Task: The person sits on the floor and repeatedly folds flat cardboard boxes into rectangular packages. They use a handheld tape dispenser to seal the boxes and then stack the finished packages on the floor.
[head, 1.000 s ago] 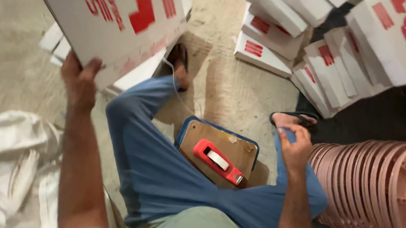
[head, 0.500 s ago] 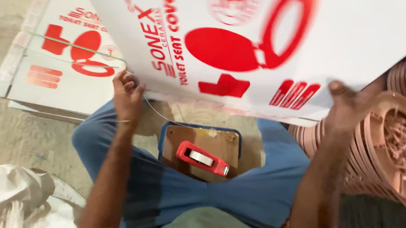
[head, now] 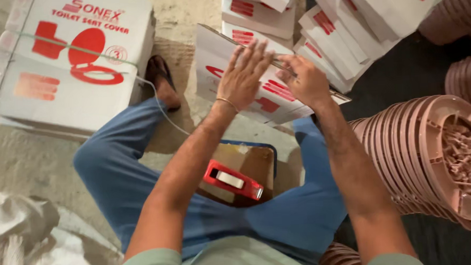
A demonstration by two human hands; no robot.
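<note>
A flat white carton with red print [head: 220,80] stands on the floor in front of my knees, leaning a little. My left hand [head: 243,76] lies flat on its face with fingers spread. My right hand [head: 306,80] presses on its upper edge beside the left. A red tape dispenser [head: 232,179] lies on a brown board [head: 250,166] between my legs, below both hands.
A strapped bundle of white printed cartons [head: 73,60] lies at the left. More flat cartons [head: 342,22] are piled behind. A row of stacked pinkish-brown plastic seat covers [head: 422,156] sits at the right. White sacking [head: 23,237] lies at lower left.
The big carton that I held up close to the camera has come down to the floor in front of me. Both hands now rest on it instead of gripping its edges.
</note>
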